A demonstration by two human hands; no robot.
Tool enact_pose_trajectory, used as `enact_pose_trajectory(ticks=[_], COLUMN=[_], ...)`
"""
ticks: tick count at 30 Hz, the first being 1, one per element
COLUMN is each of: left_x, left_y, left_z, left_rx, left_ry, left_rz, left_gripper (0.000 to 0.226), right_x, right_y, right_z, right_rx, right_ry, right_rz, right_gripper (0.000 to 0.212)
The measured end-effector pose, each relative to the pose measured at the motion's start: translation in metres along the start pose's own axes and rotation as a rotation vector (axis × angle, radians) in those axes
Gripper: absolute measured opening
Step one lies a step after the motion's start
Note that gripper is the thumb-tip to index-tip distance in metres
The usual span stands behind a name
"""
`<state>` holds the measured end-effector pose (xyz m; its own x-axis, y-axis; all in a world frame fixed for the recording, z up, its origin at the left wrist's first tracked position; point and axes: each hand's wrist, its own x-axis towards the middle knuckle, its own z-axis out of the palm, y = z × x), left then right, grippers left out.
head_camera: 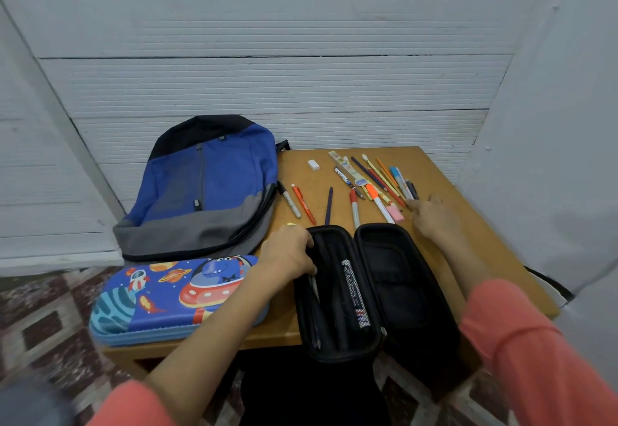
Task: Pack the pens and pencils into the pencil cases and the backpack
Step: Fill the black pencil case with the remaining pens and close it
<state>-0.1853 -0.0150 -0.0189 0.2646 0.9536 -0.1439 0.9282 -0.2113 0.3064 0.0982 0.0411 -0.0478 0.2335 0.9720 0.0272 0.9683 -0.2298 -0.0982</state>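
Fingers of left hand curl over black pencil case rim; right hand, uncurled, touches pencils.

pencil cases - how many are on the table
2. The black case lies open at the near edge of the table; the blue space-print case lies closed to its left, in front of the backpack. Any inside the backpack would be hidden.
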Motion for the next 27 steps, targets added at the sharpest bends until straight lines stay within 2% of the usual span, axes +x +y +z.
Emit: enact_pose_trajectory(ticks=[8, 14, 18, 23, 27], left_x=[-0.001, -0.003, -0.003, -0.005, -0.005], left_y=[-0.001, 0.0, 0.0, 0.001, 0.001], left_z=[-0.001, -0.002, -0.001, -0.001, -0.001], left_rx=[0.001, 0.008, 0.005, 0.009, 0.008], left_ry=[0.003, 0.013, 0.017, 0.025, 0.029], left_rz=[0.008, 0.0, -0.006, -0.008, -0.012], left_gripper=[0.054, 0.053, 0.056, 0.056, 0.056], right_x=[-0.009, -0.014, -0.019, -0.024, -0.03], right_y=[-0.001, -0.005, -0.005, -0.008, -0.009], right_z=[0.01, 0.007, 0.006, -0.001, -0.011], right_rx=[-0.034, 0.037, 0.151, 0.223, 0.308], right_ry=[0.076, 0.204, 0.222, 0.126, 0.219], right_rz=[-0.047, -0.056, 0.016, 0.168, 0.142], right_gripper=[0.044, 0.033, 0.02, 0.023, 0.024])
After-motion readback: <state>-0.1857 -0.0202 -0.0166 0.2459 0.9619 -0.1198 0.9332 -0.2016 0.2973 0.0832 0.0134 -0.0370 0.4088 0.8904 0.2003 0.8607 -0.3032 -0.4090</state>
